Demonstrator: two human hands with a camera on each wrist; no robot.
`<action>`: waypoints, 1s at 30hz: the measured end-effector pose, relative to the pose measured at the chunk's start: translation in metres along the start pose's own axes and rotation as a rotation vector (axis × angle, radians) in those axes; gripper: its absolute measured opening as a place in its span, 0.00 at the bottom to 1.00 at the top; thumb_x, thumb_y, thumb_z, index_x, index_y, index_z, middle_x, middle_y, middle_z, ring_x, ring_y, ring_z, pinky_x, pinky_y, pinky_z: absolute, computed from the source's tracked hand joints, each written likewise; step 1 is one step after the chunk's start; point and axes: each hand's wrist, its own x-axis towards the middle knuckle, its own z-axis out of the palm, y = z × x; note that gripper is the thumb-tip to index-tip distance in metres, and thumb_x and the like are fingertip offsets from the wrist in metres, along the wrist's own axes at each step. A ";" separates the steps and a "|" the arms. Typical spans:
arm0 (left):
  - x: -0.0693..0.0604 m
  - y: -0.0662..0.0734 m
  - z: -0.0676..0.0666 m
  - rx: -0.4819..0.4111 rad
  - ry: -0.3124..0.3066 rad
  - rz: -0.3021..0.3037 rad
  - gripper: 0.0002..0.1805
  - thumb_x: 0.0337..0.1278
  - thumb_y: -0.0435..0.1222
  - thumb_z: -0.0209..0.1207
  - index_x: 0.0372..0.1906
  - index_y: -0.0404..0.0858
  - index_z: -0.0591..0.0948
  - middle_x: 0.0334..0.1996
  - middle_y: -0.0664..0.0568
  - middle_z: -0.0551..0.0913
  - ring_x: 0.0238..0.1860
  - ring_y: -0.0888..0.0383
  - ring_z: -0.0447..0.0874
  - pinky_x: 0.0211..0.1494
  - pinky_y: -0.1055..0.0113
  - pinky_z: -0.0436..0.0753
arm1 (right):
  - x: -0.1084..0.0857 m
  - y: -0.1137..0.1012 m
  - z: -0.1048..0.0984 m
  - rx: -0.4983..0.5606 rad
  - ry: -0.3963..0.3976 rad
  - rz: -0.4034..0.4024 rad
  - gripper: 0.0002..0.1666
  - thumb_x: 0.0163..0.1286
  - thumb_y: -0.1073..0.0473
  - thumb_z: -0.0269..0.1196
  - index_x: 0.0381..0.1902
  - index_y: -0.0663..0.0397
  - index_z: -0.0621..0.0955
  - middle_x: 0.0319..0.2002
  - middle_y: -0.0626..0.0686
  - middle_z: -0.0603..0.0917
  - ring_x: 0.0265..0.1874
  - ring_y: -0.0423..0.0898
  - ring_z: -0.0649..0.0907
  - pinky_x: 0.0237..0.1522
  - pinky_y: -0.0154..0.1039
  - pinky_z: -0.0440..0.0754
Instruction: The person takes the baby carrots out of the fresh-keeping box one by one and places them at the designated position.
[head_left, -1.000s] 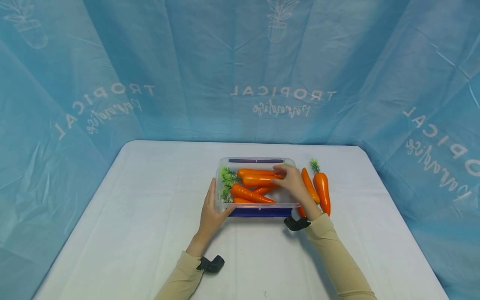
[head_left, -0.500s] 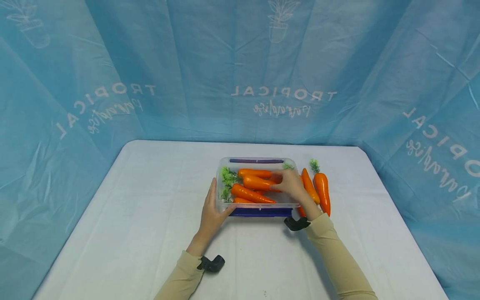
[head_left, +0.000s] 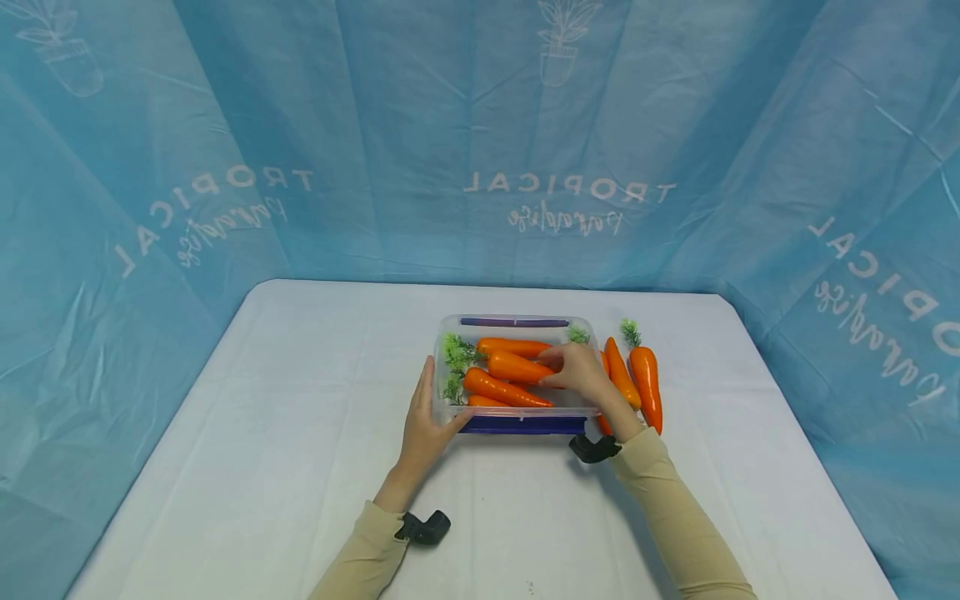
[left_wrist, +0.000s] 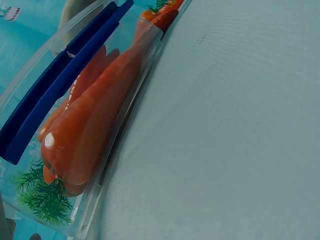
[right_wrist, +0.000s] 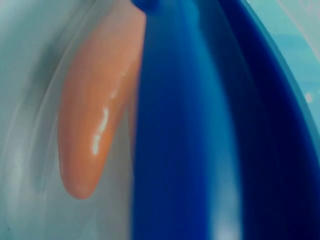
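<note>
The head view shows a clear plastic box with blue clips (head_left: 517, 412) toward the far edge of the white cloth-covered surface (head_left: 300, 417), a little right of its middle. Inside lies a glossy orange tapered carrot (head_left: 513, 367), its narrow end in the right hand (head_left: 577, 367), whose grip appears clamped on it. The left hand (head_left: 426, 433) has its grip apart, fingers straight along the box's left wall, thumb at its near-left corner. To settle this carrot well, ease its narrow end down beside its neighbours and below the rim before letting go. Brace lightly with the left hand: a hard push could shove the box into the loose orange carrots (head_left: 647, 383) toward the surface's right edge.
</note>
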 end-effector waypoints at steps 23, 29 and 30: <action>0.001 0.000 0.000 0.010 0.001 0.004 0.56 0.49 0.55 0.65 0.76 0.44 0.46 0.76 0.46 0.50 0.75 0.45 0.51 0.74 0.44 0.56 | -0.004 -0.001 -0.002 0.290 0.164 0.006 0.23 0.56 0.62 0.71 0.50 0.65 0.83 0.46 0.62 0.86 0.46 0.56 0.85 0.50 0.49 0.83; 0.000 0.000 0.000 0.010 0.003 0.006 0.56 0.49 0.54 0.66 0.76 0.44 0.46 0.76 0.46 0.50 0.75 0.44 0.52 0.74 0.42 0.56 | -0.006 -0.001 -0.004 0.354 0.175 0.017 0.24 0.54 0.60 0.72 0.50 0.63 0.83 0.47 0.62 0.86 0.47 0.56 0.85 0.50 0.50 0.83; 0.000 0.000 0.000 0.010 0.003 0.007 0.56 0.49 0.54 0.66 0.76 0.44 0.46 0.76 0.46 0.50 0.75 0.44 0.52 0.74 0.42 0.56 | -0.007 -0.002 -0.004 0.363 0.175 0.019 0.25 0.54 0.59 0.72 0.50 0.62 0.83 0.47 0.62 0.86 0.47 0.56 0.85 0.51 0.50 0.83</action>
